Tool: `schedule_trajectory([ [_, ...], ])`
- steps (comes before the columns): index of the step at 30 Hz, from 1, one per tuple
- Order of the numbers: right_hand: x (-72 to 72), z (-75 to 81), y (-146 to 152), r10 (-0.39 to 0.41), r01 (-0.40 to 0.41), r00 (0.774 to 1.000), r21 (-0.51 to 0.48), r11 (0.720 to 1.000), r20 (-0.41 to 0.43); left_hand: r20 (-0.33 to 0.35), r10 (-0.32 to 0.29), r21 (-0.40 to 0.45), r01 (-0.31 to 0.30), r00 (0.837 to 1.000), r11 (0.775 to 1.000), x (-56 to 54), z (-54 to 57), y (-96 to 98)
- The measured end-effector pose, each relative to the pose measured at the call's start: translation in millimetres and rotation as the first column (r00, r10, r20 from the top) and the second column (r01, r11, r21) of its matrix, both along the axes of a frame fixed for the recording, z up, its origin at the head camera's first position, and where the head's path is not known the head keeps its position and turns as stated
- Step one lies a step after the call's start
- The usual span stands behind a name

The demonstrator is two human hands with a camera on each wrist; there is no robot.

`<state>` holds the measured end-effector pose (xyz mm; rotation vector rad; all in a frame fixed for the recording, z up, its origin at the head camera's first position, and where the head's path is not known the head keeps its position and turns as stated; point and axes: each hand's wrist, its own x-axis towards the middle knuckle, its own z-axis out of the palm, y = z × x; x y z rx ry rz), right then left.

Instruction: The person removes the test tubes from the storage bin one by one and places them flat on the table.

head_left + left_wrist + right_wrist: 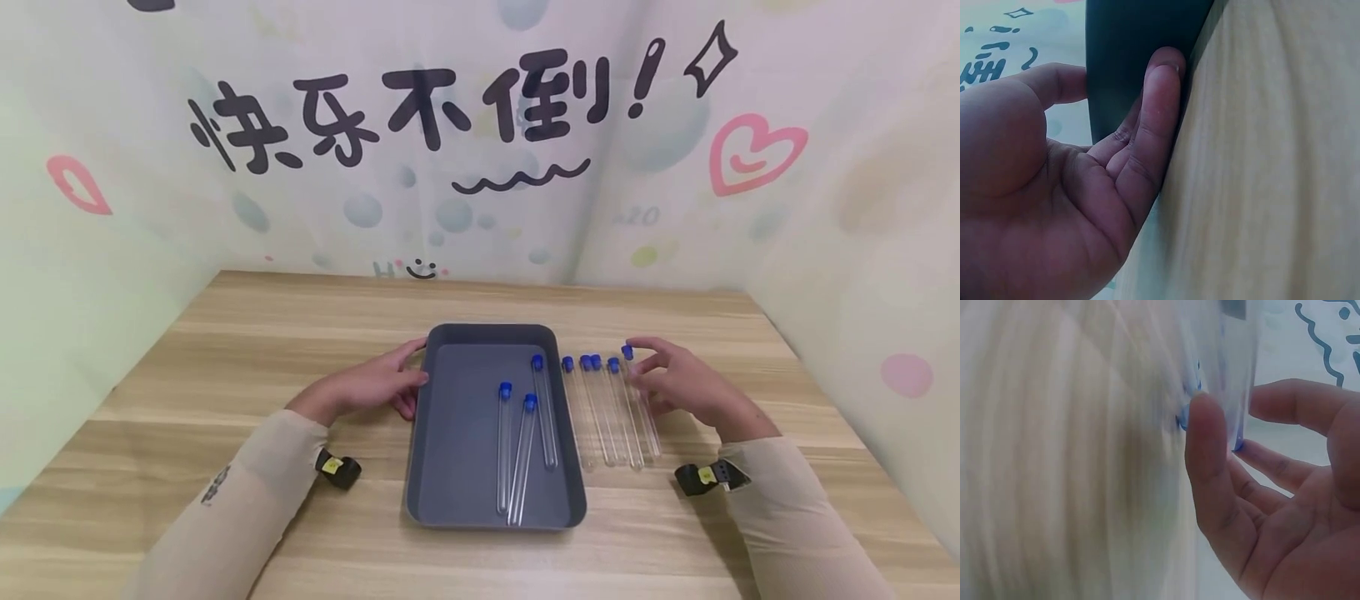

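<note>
My left hand (372,385) is at the left side of a grey tray (422,467); its extended fingers (1159,106) lie against the outer wall and its thumb touches the edge. Beyond the tray's right side, my right hand (686,385) pinches a clear test tube (645,400) with a blue cap (627,351), the rightmost of a row. One fingertip reaches the cap. Close beside it lie several more capped test tubes (600,412), side by side. Inside the tray are three like them: one test tube (504,450) near the middle, another (522,458) slanting beside it, a third (547,417) along the right wall.
Both tray and tubes lie on a wooden table (315,533). A white printed cloth (420,225) hangs behind the table's back edge, with cloth walls at both sides. Dark wrist straps with small cameras (341,469) sit over the sleeves.
</note>
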<state>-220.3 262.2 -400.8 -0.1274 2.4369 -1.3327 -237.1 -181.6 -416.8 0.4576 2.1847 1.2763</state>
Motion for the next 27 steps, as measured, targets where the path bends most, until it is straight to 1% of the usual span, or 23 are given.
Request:
schedule_trajectory([
  [10, -1.6, -5.8, -2.5, 0.008, -0.006, 1.0, 0.139, 0.99, -0.012, -0.001, 0.004, -0.006, -0.004, 1.0, 1.0, -0.6, -0.6, 0.1],
  [13, -2.3, -6.0, -3.3, 0.013, -0.011, 1.0, 0.149, 0.989, -0.015, -0.001, 0.003, 0.002, -0.003, 1.0, 1.0, -0.5, 0.2, 0.5],
  [17, -2.0, -6.3, -3.5, 0.043, -0.038, 0.999, 0.165, 0.986, -0.027, 0.001, -0.004, 0.019, 0.004, 1.0, 1.0, -0.9, 0.0, 1.0],
  [20, -1.1, -5.9, -4.0, 0.063, -0.054, 0.997, 0.195, 0.979, -0.042, 0.004, -0.005, 0.021, 0.005, 1.0, 1.0, -1.0, -0.4, 1.0],
  [27, -0.9, -6.9, -4.3, 0.074, -0.06, 0.996, 0.217, 0.974, -0.056, 0.008, -0.005, 0.028, 0.004, 1.0, 1.0, -1.1, -1.0, 1.1],
])
